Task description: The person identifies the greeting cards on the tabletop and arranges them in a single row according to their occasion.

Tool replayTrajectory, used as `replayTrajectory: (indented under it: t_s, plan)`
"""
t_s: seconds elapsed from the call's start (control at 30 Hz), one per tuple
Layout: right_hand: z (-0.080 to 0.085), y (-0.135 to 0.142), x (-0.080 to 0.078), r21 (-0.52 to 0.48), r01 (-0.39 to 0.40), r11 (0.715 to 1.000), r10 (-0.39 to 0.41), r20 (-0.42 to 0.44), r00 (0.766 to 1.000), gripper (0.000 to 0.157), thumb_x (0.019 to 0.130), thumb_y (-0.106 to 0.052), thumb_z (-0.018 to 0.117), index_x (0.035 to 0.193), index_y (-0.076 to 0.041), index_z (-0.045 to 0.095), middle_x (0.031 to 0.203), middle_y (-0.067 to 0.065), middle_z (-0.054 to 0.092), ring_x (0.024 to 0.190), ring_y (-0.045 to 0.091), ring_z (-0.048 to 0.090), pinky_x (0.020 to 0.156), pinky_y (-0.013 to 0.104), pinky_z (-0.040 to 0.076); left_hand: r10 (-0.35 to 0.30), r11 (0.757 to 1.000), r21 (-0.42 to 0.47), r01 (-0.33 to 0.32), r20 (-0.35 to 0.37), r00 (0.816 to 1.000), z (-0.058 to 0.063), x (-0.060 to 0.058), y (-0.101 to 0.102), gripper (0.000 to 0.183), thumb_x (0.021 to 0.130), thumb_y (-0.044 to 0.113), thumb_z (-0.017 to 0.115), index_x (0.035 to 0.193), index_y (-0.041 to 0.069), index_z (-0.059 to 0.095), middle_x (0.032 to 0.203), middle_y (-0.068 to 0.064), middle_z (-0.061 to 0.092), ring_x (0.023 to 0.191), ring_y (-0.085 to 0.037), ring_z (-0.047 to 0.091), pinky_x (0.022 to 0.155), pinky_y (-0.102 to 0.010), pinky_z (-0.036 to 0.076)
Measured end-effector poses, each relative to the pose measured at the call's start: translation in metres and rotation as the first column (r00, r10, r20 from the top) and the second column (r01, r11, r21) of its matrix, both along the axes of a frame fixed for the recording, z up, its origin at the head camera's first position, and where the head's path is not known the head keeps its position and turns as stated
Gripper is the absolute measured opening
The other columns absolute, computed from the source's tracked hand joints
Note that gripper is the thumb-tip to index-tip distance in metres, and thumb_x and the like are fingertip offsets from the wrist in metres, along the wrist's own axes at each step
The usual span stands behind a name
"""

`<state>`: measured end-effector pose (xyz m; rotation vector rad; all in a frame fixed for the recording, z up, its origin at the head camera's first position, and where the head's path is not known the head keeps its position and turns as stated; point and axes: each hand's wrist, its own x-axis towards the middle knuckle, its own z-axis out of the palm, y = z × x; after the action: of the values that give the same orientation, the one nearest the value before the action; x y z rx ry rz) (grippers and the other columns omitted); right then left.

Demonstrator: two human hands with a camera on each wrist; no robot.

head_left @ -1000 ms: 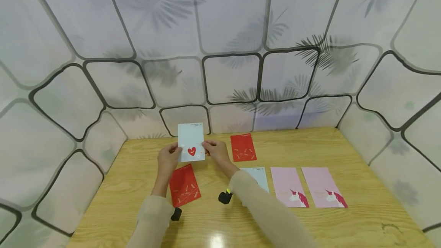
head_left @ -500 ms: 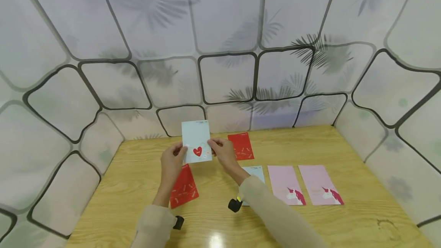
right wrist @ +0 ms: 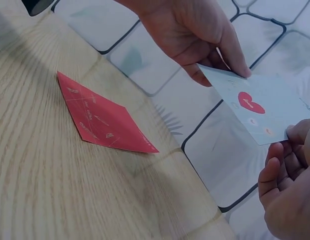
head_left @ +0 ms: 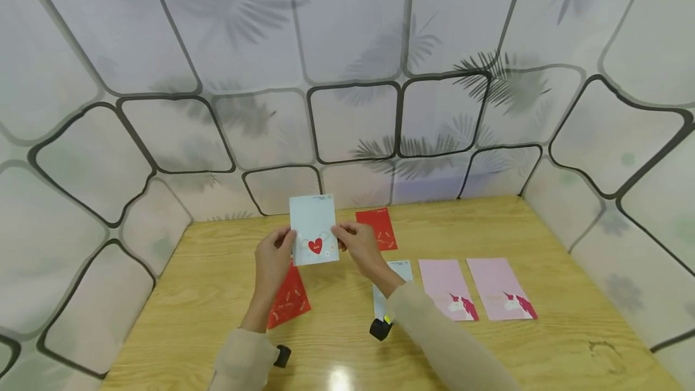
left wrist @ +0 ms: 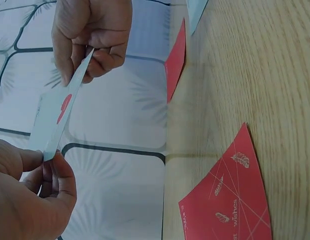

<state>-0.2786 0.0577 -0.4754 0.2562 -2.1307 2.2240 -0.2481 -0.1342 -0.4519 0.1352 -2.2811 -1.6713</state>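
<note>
A pale blue greeting card point(head_left: 313, 222) with a red heart near its bottom edge is held upright above the table. My left hand point(head_left: 273, 259) pinches its left edge between thumb and fingers, and my right hand point(head_left: 362, 246) pinches the right edge. Both grips show in the left wrist view, where the card point(left wrist: 55, 117) is seen nearly edge-on. Below my left hand a red card point(head_left: 290, 299) lies on the table, partly covered by that hand and the held card. Behind my right hand lies another red card point(head_left: 378, 228).
On the wooden table point(head_left: 543, 228), a second pale blue card point(head_left: 400, 270) lies partly under my right forearm. Two pink unicorn cards point(head_left: 446, 288) lie side by side to its right. A patterned wall covering point(head_left: 353, 125) rises behind the table and at both sides.
Both hands, holding the pale blue card, have shifted slightly right, and the card now sits a little lower than half a second ago. The view has turned slightly; the other cards lie unchanged.
</note>
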Motion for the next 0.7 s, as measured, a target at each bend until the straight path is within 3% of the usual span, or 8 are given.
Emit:
replayTrajectory:
  t_s: [0.33, 0.57, 0.7]
  plan:
    - [-0.002, 0.011, 0.013, 0.033, -0.085, 0.996, 0.084, 0.047, 0.995, 0.022, 0.100, -0.018, 0.070, 0.090, 0.001, 0.071, 0.072, 0.008, 0.058, 0.069, 0.020, 0.054, 0.070, 0.031, 0.051, -0.020, 0.999, 0.043, 0.020, -0.003, 1.000, 0.006, -0.003, -0.001, 0.032, 0.105, 0.014, 0.062, 0.130, -0.004, 0.067, 0.116, -0.020, 0.069, 0.096, -0.028, 0.064, 0.078, -0.023, 0.056]
    - [-0.006, 0.016, 0.020, 0.060, -0.109, 0.992, 0.106, 0.058, 0.993, 0.022, 0.099, -0.019, 0.071, 0.091, 0.001, 0.073, 0.074, 0.015, 0.060, 0.072, 0.030, 0.056, 0.073, 0.038, 0.053, -0.002, 0.998, 0.069, 0.007, -0.066, 0.998, 0.009, -0.007, 0.000, 0.031, 0.104, 0.010, 0.062, 0.130, -0.007, 0.066, 0.118, -0.023, 0.070, 0.098, -0.029, 0.066, 0.075, -0.015, 0.053]
    - [-0.007, 0.017, 0.025, 0.062, -0.124, 0.990, 0.121, 0.050, 0.991, 0.021, 0.099, -0.018, 0.071, 0.092, 0.002, 0.073, 0.074, 0.014, 0.061, 0.072, 0.030, 0.057, 0.072, 0.036, 0.054, -0.003, 0.997, 0.072, 0.008, -0.059, 0.998, 0.009, -0.006, 0.001, 0.031, 0.105, 0.011, 0.062, 0.130, -0.006, 0.067, 0.118, -0.022, 0.069, 0.099, -0.028, 0.064, 0.075, -0.013, 0.051]
